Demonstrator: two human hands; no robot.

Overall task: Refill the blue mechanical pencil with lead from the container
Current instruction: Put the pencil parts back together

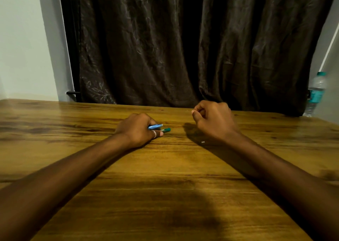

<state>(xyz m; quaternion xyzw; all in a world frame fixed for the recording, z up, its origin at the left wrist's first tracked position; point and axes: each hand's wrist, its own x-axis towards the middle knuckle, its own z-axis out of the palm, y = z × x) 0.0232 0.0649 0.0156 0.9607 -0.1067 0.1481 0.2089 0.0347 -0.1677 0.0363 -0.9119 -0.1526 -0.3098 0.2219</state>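
Note:
My left hand (pixel 136 129) rests on the wooden table (pixel 165 176), curled around the blue mechanical pencil (pixel 155 126), whose end sticks out to the right between the fingers. Just below it a small green container (pixel 166 130) pokes out from the same hand; most of it is hidden by the fingers. My right hand (pixel 213 120) hovers a little above the table to the right, fingers curled with thumb against forefinger. Whether something thin is pinched there is too small to tell. A tiny white piece (pixel 202 142) lies on the table under my right wrist.
A dark curtain (pixel 183 48) hangs right behind the table's far edge. A clear water bottle (pixel 315 94) with a teal cap and label stands at the far right corner. Pale walls flank the curtain.

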